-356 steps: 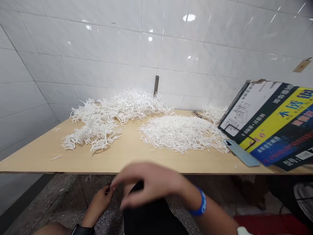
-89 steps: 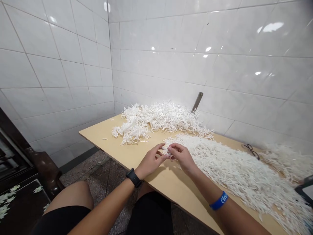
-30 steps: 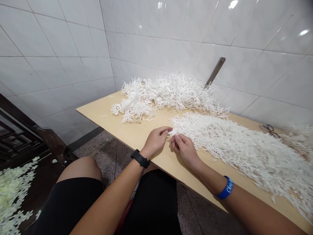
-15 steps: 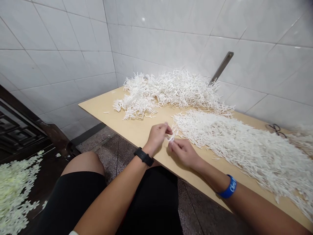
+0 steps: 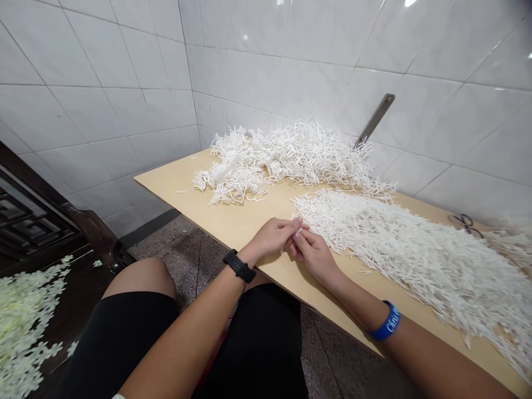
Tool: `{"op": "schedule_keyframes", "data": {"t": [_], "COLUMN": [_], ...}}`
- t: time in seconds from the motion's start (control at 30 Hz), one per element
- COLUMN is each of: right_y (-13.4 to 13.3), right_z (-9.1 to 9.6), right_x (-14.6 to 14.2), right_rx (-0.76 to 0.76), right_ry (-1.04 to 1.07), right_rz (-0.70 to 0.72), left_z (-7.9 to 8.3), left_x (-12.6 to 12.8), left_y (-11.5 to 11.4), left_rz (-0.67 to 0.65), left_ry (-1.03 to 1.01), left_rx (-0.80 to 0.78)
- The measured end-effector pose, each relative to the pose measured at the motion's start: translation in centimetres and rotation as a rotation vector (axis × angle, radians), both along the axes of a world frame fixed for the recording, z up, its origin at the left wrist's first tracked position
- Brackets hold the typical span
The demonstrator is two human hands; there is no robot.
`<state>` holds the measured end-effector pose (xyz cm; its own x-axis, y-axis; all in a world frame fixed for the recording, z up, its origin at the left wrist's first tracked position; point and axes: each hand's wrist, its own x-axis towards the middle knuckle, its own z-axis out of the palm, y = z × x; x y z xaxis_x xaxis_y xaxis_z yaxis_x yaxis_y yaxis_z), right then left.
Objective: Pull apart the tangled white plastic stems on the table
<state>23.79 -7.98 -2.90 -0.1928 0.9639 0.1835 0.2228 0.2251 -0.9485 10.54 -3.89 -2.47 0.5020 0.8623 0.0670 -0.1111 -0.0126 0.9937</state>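
Note:
My left hand [image 5: 276,235], with a black band at the wrist, is closed in a pinch. My right hand [image 5: 313,252], with a blue wristband, pinches right against it. Between the fingertips shows a small white branched strand [image 5: 298,228], mostly hidden by the fingers. Both hands are over the near edge of the tan board [image 5: 245,221]. Just right of them spreads a flat heap of short white strands [image 5: 399,244]. Behind lies a looser, tangled pile of longer white branched strands [image 5: 291,152].
A metal bracket [image 5: 376,119] slants up the tiled wall behind the board. Dark-handled scissors [image 5: 467,224] lie at the back right. Pale yellow-green flower shapes [image 5: 27,327] cover a dark wooden seat [image 5: 62,354] at lower left. My knees are below the board's front edge.
My hands have come closer together, with the left fingers now over the right fingertips. The white strand that stuck out between them is now mostly covered. The piles look the same.

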Motion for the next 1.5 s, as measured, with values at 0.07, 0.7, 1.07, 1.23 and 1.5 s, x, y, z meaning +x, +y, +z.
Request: {"op": "schedule_keyframes", "data": {"t": [0.07, 0.7, 1.07, 1.23, 1.5], "right_y": [-0.3, -3.4, 5.3, 0.9, 3.5], "right_z": [0.4, 2.1, 7.3, 2.9, 3.0], "right_x": [-0.1, 0.2, 2.0, -1.9, 4.6], "right_rx": [0.045, 0.707, 0.557, 0.517, 0.498], "right_ry": [-0.075, -0.439, -0.825, -1.046, -1.353], "right_rz": [0.006, -0.02, -0.211, 0.332, 0.045], "left_z": [0.0, -0.7, -1.6, -1.4, -1.4], "left_x": [0.1, -5.2, -5.9, -6.5, -6.9], "left_y": [0.0, -0.6, -1.0, -0.5, -0.1], "left_rz": [0.055, 0.352, 0.543, 0.653, 0.698], "left_ry": [-0.017, 0.512, 0.676, 0.533, 0.46], "left_rx": [0.0, 0.536, 0.558, 0.397, 0.329]}}
